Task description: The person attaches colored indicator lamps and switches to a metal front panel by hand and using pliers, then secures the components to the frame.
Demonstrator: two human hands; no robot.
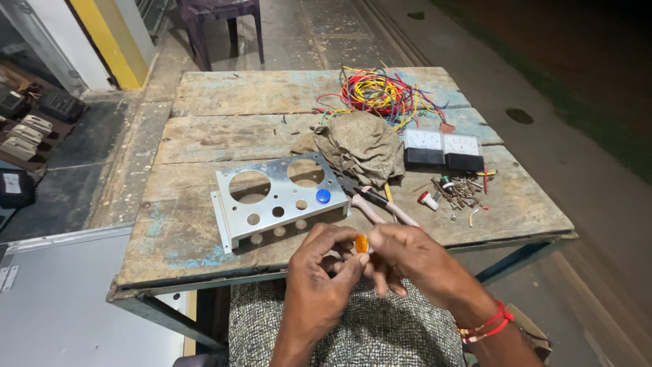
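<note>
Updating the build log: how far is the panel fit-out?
Done: one blue lamp sits in the metal panel. In hand: both hands, left and right, hold an orange lamp. Left: the other holes are empty; two meters, wires and small parts lie loose on the table.

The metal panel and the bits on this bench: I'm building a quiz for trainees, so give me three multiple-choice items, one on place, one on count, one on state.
1. Where do the two panel meters sit?
A. right of the cloth
B. on the chair
C. inside the panel

2. How many large round holes has the metal panel?
A. two
B. five
C. none

3. The orange lamp is
A. fitted in the panel
B. held by both hands
C. under the cloth

Answers: 1 A, they sit beside the cloth. 2 A, two big cut-outs show. 3 B, left hand and right hand pinch it.
</note>
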